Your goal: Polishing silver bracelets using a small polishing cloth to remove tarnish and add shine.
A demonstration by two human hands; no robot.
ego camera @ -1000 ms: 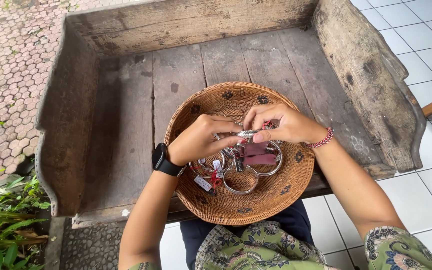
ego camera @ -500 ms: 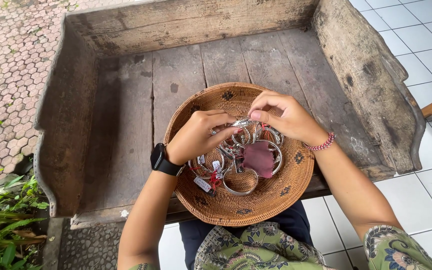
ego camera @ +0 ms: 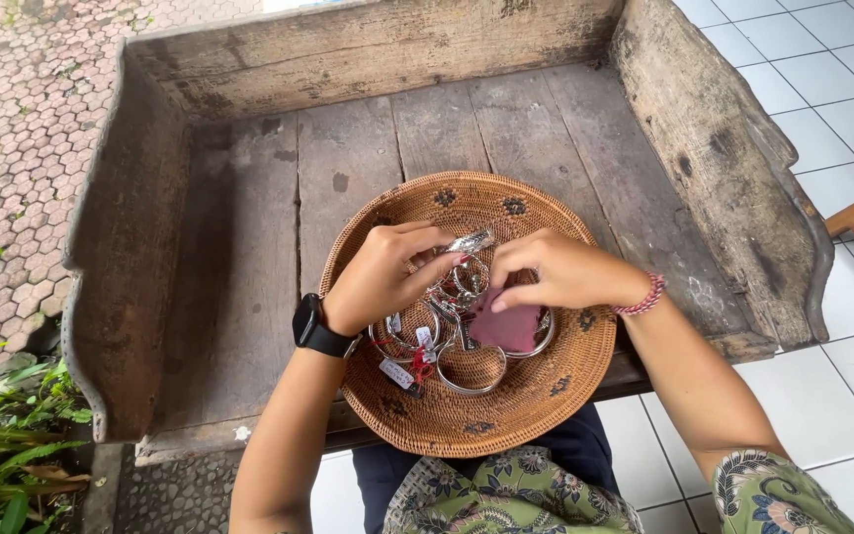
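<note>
While both hands work over the woven tray (ego camera: 546, 415):
Left hand (ego camera: 383, 277): pinching a silver bangle (ego camera: 471, 242).
Right hand (ego camera: 555, 272): pinching a pink cloth (ego camera: 506, 324).
Desk (ego camera: 239, 287): weathered wood.

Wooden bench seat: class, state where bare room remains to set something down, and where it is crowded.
Free: the planks of the wooden bench left of the woven basket, and the strip between the basket's far rim and the backrest. Crowded: the basket's middle, where the left hand and right hand work over silver bangles and a pink cloth.
</note>
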